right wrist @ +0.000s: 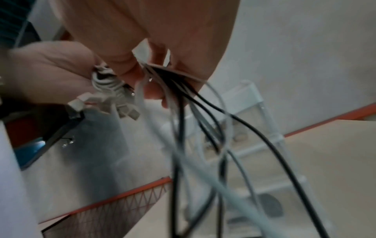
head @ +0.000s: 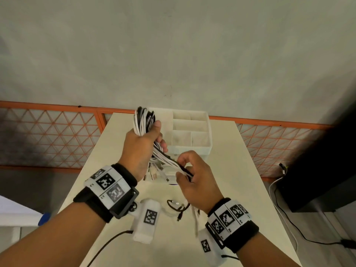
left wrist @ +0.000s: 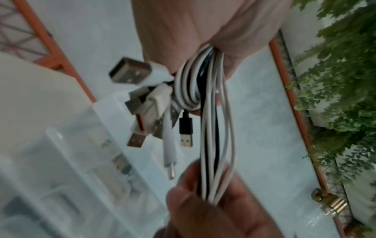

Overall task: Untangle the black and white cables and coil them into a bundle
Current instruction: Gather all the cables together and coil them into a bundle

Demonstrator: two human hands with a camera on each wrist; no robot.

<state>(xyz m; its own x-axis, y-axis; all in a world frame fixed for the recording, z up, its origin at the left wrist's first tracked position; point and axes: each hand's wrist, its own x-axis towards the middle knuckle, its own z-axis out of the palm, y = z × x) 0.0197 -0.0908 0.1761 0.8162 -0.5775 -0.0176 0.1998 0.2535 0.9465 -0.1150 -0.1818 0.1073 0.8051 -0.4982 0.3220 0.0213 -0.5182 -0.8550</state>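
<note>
Mid-coil: left hand (head: 141, 145) grips cable bundle (head: 143, 118) at frame center, right hand (head: 194, 176) pinches loose strands; next, wrap w/ tension.

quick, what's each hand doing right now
Left hand: grip closed around the coiled cable bundle.
Right hand: grip pinching the loose cable strands running down from the bundle.

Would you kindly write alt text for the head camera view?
A left hand grips a coiled bundle of black and white cables above a pale table, while the right hand pinches the strands trailing from it. A white compartment organiser stands behind.
</note>
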